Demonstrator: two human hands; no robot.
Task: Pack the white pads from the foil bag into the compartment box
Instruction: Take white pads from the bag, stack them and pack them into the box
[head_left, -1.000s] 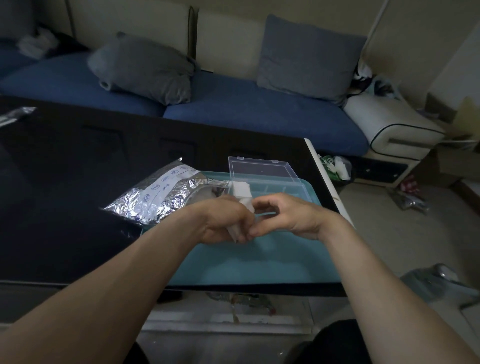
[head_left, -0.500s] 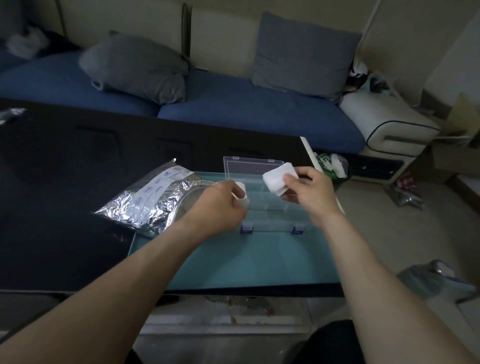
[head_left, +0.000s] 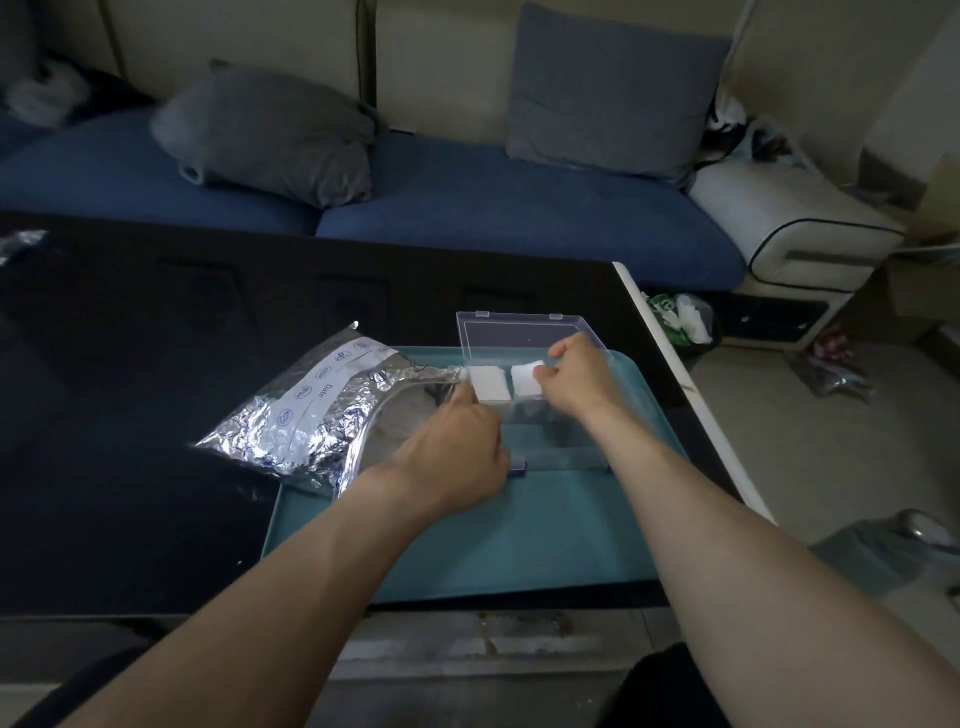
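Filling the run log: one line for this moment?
left hand: placing left pad | right hand: placing right pad | compartment box: open | foil bag: beside

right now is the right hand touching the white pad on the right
Touching. The head view shows the right hand with its fingertips overlapping the right edge of the right white pad at the far row of the compartment box, no gap visible.

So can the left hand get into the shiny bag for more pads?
Probably yes. The foil bag lies right beside the left hand with its mouth facing it, but that hand is at a white pad first.
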